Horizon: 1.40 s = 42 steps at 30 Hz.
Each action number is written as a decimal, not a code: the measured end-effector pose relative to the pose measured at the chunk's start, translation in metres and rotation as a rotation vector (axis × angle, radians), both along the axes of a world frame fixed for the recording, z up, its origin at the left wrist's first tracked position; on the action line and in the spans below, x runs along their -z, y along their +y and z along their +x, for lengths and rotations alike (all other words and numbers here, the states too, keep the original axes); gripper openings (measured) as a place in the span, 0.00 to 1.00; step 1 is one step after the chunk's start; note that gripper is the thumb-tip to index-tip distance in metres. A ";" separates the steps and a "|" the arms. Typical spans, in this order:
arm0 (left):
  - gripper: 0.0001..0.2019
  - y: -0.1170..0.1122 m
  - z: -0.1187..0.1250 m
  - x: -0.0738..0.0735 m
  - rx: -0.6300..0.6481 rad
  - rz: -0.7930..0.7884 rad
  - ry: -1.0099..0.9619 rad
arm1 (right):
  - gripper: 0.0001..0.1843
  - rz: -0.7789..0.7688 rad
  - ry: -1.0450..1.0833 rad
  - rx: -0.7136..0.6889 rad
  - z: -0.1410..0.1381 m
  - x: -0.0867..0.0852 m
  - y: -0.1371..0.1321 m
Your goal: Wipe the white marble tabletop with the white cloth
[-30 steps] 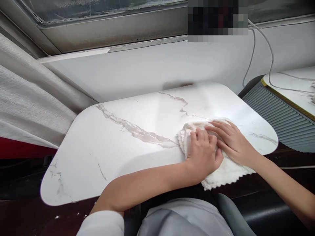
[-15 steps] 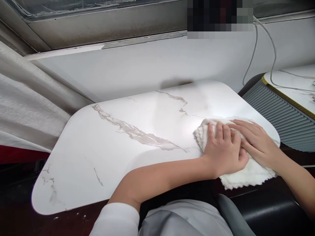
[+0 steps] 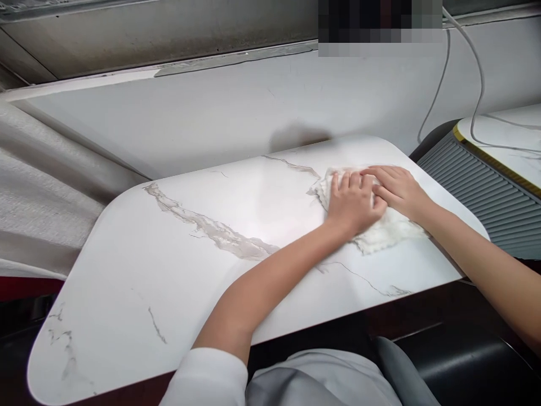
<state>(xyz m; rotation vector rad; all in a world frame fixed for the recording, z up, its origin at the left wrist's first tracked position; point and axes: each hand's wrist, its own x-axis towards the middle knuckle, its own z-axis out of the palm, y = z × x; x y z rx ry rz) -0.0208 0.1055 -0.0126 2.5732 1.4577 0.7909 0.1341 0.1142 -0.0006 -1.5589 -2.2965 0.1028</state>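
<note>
A white fluffy cloth (image 3: 386,232) lies on the far right part of a white marble-patterned table (image 3: 177,265). My left hand (image 3: 353,204) lies flat on the cloth with its fingers stretched out and pressed down. My right hand (image 3: 395,189) rests beside it on the same cloth, fingers also flat and pointing left. Both hands cover most of the cloth; only its scalloped near edge and its left edge show.
A grey wall and a window sill (image 3: 177,67) run behind the table. A curtain (image 3: 46,192) hangs at the left. At the right stands a grey ribbed unit (image 3: 477,197) with a second marble top (image 3: 507,141) and white cables (image 3: 473,84).
Both hands have pushed the cloth away from the table's near right edge toward the far side, and it now lies fully on the tabletop. The view has shifted slightly.
</note>
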 end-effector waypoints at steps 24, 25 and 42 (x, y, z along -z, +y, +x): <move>0.19 0.150 -0.051 -0.008 -0.224 -0.108 0.109 | 0.23 -0.023 -0.070 0.093 -0.056 0.005 0.154; 0.19 0.151 -0.051 -0.007 -0.226 -0.105 0.111 | 0.23 -0.034 -0.071 0.089 -0.056 0.004 0.155; 0.18 0.150 0.003 -0.003 -0.335 -0.084 0.102 | 0.22 -0.088 -0.039 0.016 -0.011 -0.003 0.158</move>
